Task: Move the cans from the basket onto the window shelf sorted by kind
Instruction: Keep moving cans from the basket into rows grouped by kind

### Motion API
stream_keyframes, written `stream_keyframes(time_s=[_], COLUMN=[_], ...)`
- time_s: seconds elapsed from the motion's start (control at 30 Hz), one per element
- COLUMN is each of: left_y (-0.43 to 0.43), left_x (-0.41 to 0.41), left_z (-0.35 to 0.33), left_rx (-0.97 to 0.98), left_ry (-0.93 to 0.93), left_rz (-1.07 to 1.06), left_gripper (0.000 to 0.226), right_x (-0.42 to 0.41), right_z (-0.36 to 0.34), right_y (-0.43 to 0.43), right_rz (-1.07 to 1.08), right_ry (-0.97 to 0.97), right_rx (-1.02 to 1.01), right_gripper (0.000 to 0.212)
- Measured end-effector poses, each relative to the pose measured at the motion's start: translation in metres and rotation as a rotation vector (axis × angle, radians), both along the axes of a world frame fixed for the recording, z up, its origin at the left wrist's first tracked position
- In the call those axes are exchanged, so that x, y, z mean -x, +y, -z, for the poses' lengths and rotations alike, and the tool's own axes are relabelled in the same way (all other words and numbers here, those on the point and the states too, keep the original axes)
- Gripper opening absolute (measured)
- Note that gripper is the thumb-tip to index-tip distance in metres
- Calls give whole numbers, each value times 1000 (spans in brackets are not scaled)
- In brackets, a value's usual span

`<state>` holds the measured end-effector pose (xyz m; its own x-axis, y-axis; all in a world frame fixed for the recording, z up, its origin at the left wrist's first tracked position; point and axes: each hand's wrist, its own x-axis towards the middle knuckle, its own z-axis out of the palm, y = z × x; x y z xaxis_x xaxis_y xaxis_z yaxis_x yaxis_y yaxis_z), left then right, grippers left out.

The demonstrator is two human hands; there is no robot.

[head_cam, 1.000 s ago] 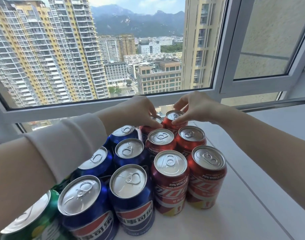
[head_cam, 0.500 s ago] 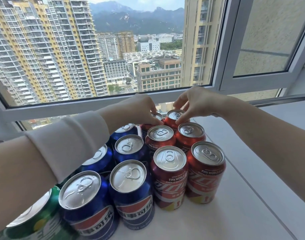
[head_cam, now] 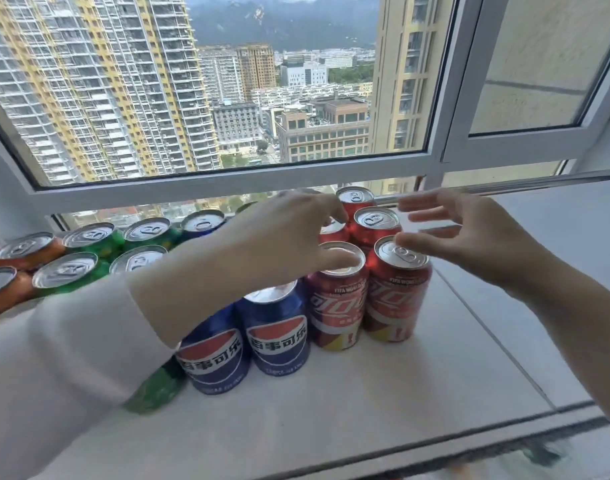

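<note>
Cans stand in rows by kind on the white window shelf (head_cam: 383, 386). Red cola cans (head_cam: 397, 292) fill the right rows, blue cola cans (head_cam: 279, 330) come beside them, then green cans (head_cam: 71, 271) and orange cans (head_cam: 19, 252) at the far left. My left hand (head_cam: 289, 233) hovers over the red rows, fingertips resting on the can tops, and holds nothing. My right hand (head_cam: 462, 230) floats open, fingers spread, just right of the red cans. My left forearm hides part of the blue and green rows. The basket is out of view.
The window frame (head_cam: 227, 181) runs right behind the cans. An opened sash (head_cam: 525, 147) angles in at the upper right. Bare white shelf stretches right of the red cans and toward the front edge (head_cam: 435, 445).
Both hands have let go of the rear red cans and drawn back toward me, the right one opening. The view has pulled back and left, showing the green and orange rows.
</note>
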<state>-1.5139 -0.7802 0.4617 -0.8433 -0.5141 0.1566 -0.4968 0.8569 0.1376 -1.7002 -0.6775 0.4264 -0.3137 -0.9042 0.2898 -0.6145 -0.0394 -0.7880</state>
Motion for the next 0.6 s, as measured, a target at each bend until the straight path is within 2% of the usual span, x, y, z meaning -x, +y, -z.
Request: stream_keyframes(time_s=[0.27, 0.43, 0.6], left_y=[14, 20, 24], left_x=[4, 6, 6], left_z=[13, 8, 7], left_rx=[66, 85, 89], left_ry=[-12, -56, -83], left_rz=[-31, -50, -56], left_gripper=[64, 58, 59], right_x=[-6, -2, 0], right_z=[48, 46, 49], right_y=[15, 14, 16], right_rz=[22, -7, -37], right_ry=[-121, -169, -246], right_rx=[48, 49, 35], right_gripper=[83, 74, 78])
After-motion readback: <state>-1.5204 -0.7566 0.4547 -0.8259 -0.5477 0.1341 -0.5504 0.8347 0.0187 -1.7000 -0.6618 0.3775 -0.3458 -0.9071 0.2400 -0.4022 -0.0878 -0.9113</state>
